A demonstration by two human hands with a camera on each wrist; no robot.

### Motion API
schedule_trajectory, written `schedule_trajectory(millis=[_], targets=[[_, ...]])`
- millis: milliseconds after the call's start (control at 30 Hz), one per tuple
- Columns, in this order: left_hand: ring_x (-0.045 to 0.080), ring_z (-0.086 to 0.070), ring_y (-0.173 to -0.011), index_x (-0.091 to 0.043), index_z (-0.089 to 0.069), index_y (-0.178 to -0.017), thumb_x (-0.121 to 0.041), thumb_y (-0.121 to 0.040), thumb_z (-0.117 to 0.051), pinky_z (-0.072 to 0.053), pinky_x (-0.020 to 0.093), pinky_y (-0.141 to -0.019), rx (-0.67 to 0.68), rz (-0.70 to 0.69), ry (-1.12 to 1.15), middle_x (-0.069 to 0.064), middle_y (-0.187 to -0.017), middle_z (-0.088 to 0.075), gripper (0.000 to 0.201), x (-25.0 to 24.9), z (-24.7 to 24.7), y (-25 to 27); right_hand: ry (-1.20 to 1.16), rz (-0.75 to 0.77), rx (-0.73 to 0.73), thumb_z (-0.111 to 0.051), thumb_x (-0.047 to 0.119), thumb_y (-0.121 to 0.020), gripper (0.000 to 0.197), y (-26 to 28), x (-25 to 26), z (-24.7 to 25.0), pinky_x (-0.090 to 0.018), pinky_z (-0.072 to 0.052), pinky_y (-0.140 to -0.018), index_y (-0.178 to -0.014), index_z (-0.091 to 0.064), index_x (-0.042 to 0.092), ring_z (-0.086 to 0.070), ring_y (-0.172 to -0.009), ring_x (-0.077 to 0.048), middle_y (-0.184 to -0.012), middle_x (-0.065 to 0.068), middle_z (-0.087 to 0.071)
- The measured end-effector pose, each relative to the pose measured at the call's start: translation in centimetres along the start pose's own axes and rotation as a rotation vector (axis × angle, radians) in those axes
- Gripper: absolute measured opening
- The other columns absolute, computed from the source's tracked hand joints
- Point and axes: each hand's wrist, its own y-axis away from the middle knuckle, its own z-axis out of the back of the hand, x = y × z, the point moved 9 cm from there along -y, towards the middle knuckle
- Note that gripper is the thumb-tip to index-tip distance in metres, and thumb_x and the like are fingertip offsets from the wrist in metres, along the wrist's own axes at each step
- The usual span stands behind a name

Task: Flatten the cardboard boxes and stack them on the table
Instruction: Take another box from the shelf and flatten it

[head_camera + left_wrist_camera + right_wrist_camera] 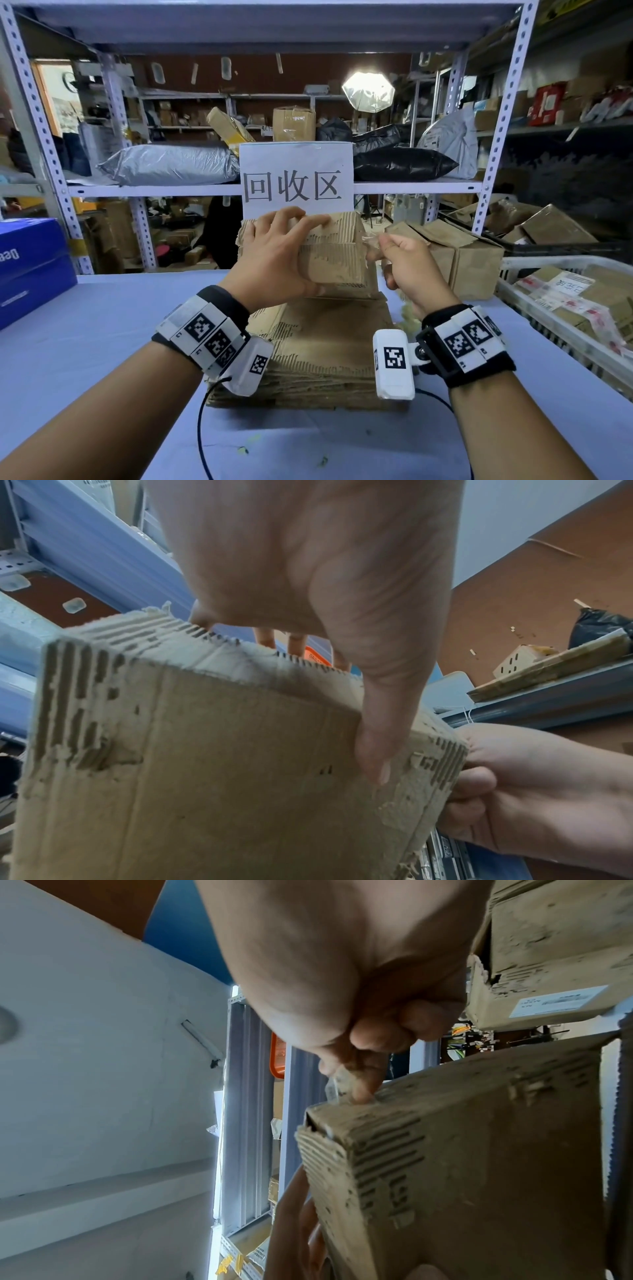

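Observation:
A small worn cardboard box point(334, 255) is held up over a stack of flattened cardboard point(318, 349) on the table. My left hand point(274, 253) grips the box from its left, fingers over the top and thumb on the near face point(377, 737). My right hand point(407, 263) is at the box's right edge and pinches a strip of clear tape point(334, 1089) that comes off the box's corner point(342, 1123). The left wrist view shows the box's near face point(205, 750) with its torn, ribbed edges, and the right hand point(531, 791) beside it.
Two upright closed boxes point(462, 263) stand just right of my hands. A white basket point(513, 274) of taped parcels fills the right edge. A blue carton point(30, 267) sits at the left. Behind stands a metal shelf rack with a paper sign point(296, 178).

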Motion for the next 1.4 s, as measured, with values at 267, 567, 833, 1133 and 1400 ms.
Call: schedule_trajectory(millis=[267, 567, 833, 1133, 1400], targets=[[0.027, -0.028, -0.135, -0.052, -0.027, -0.147, -0.079, -0.052, -0.067, -0.023, 0.053, -0.114, -0.001, 0.004, 0.01, -0.006, -0.146, -0.031, 0.107, 0.5, 0.2, 0.0, -0.44, -0.256, 0.168, -0.043, 0.073, -0.09, 0.06, 0.6, -1.8, -2.7, -0.028, -0.039, -0.046, -0.08, -0.054, 0.014, -0.043, -0.046, -0.013, -0.063, -0.001, -0.051], [0.025, -0.028, -0.134, -0.051, -0.029, -0.147, -0.079, -0.049, -0.062, -0.024, 0.05, -0.113, -0.021, 0.029, 0.049, -0.006, -0.145, -0.032, 0.107, 0.6, 0.5, 0.3, -0.383, -0.155, 0.158, -0.054, 0.027, -0.103, 0.021, 0.5, -0.7, -2.6, -0.024, -0.045, -0.045, -0.1, -0.063, 0.008, -0.05, -0.051, -0.01, -0.075, 0.001, -0.055], [0.024, -0.026, -0.135, -0.052, -0.028, -0.147, -0.062, -0.057, -0.087, -0.022, 0.049, -0.114, -0.036, 0.012, 0.028, -0.006, -0.146, -0.031, 0.108, 0.7, 0.6, 0.2, -0.458, -0.222, 0.064, -0.048, 0.029, -0.105, 0.028, 1.1, -1.8, -2.3, -0.025, -0.047, -0.045, -0.115, -0.065, 0.008, -0.053, -0.052, -0.01, -0.082, -0.001, -0.061], [0.025, -0.028, -0.136, -0.05, -0.032, -0.148, -0.062, -0.055, -0.086, -0.023, 0.049, -0.114, -0.05, -0.006, 0.017, -0.006, -0.147, -0.033, 0.108, 0.1, 0.4, 0.3, -0.4, -0.22, 0.003, -0.048, 0.028, -0.106, 0.026, 1.5, -2.2, -0.8, -0.024, -0.049, -0.057, -0.103, -0.074, 0.028, -0.063, -0.063, -0.001, -0.086, 0.015, -0.075], [0.022, -0.027, -0.134, -0.048, -0.036, -0.148, -0.057, -0.052, -0.09, -0.023, 0.046, -0.113, -0.101, 0.017, 0.059, -0.008, -0.145, -0.033, 0.111, 0.8, 0.4, 0.8, -0.5, -0.226, 0.048, -0.057, 0.02, -0.1, 0.024, 1.5, -2.5, -0.9, -0.021, -0.051, -0.048, -0.122, -0.066, 0.014, -0.053, -0.052, -0.007, -0.071, 0.014, -0.071]])
